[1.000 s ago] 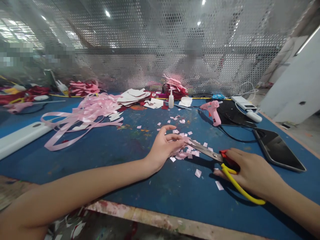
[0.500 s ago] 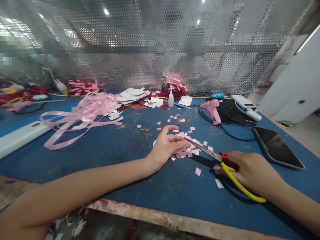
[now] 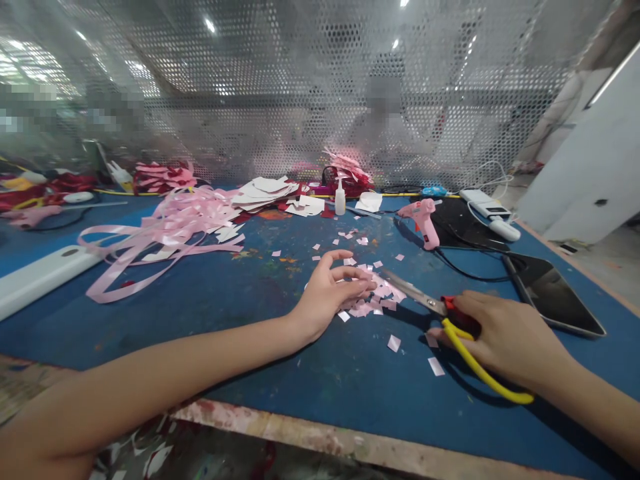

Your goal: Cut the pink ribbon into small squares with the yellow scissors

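Note:
My right hand (image 3: 505,333) grips a pair of scissors (image 3: 467,357) with one yellow and one red handle. Their blades point left at my left hand, just short of its fingertips, and look blurred. My left hand (image 3: 333,293) is closed in a pinch of thumb and fingers over a heap of small pink ribbon squares (image 3: 363,308). A bit of pink ribbon shows at its fingertips, mostly hidden by them and hard to tell from the heap. Loose squares (image 3: 394,343) lie between the hands and beyond them.
Tangled pink ribbon (image 3: 193,217) and white cut sheets (image 3: 263,193) lie at the back left. A small bottle (image 3: 341,200) stands at the back. On the right are a pink glue gun (image 3: 425,223) with its cord and a phone (image 3: 557,293). A perforated metal screen (image 3: 300,93) closes the back.
The scissors have drawn back slightly to the right, away from my left fingertips. A pink square now shows a little farther right, past the heap. My left hand keeps nearly the same pose.

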The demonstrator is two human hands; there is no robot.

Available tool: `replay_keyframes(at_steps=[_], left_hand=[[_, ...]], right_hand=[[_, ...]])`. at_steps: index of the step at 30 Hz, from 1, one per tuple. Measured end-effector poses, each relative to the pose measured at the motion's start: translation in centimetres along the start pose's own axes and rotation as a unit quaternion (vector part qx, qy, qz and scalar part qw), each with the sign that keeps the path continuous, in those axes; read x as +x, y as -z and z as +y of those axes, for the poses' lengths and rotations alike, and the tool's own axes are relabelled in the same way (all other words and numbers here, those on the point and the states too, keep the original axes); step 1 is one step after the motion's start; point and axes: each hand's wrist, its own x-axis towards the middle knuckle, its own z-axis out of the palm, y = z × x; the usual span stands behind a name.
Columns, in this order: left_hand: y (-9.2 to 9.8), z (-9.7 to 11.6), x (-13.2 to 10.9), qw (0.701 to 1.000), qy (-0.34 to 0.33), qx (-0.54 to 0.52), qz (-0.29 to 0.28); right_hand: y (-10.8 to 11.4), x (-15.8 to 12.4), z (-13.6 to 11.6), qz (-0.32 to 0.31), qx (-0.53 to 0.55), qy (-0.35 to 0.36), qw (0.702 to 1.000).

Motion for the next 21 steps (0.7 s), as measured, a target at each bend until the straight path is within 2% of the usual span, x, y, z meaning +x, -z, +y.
replay_keyframes(at_steps=[5, 14, 21], left_hand=[[0.18, -0.2, 0.14, 1.0, -0.006, -0.016, 0.003], [0.09, -0.59, 0.18, 0.999, -0.017, 0.011, -0.051], [0.06, -0.57, 0.18, 0.998, -0.006, 0.025, -0.05]], right_hand=[[-0.24, -0.19, -0.39, 0.003, -0.011, 0.009, 1.0], [-0.42, -0.13, -0.65, -0.003, 0.003, 0.027, 1.0], [-0.51, -0.17, -0.5, -0.006, 0.01, 0.046, 0.999]])
